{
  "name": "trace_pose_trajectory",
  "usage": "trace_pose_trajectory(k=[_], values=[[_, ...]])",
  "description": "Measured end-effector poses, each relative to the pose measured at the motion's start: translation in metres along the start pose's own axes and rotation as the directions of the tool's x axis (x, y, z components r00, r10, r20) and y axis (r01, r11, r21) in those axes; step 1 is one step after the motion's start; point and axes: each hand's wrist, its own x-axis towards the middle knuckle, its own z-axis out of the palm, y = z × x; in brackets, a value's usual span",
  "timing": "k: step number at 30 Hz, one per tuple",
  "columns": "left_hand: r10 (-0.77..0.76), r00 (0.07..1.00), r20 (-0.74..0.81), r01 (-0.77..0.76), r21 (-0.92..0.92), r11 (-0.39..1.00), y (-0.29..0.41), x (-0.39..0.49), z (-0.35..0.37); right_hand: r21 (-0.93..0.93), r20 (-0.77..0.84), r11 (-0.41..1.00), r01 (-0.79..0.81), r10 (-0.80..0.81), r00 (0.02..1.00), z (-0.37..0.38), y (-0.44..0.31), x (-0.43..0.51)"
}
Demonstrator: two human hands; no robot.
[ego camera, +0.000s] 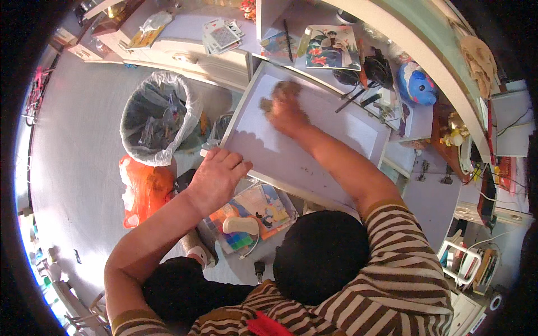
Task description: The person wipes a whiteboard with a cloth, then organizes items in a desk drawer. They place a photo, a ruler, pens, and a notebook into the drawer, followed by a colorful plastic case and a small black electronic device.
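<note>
An open drawer (269, 155) with a pale bottom lies before me, with small dark specks towards its near right part. My left hand (220, 174) grips the drawer's left front corner, fingers over the rim. Inside the drawer, near its far left part, my right hand (288, 111) is blurred and closed around a crumpled brownish cloth or wipe (283, 92); its exact kind cannot be told. The right forearm crosses over the drawer and hides part of its bottom.
A lined trash bin (162, 122) stands left of the drawer, with an orange plastic bag (147, 189) beside it. Below the drawer are a colourful book (269, 206) and a white corded device (240, 226). The desk behind holds playing cards (222, 35), a magazine (332, 47) and a blue plush toy (417, 84).
</note>
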Motion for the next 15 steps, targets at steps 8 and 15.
trace_pose_trajectory(k=[8, 15], values=[[0.007, 1.000, -0.002, -0.007, 0.034, 0.999, -0.004, -0.009, 0.004, 0.007, 0.172, 0.862, 0.507, -0.501, 0.848, 0.029, -0.080, -0.050], [-0.019, 1.000, 0.010, 0.019, 0.023, 1.000, -0.002, -0.013, -0.002, 0.273, 0.246, 0.705, 0.655, -0.709, 0.661, -0.023, -0.044, -0.081]])
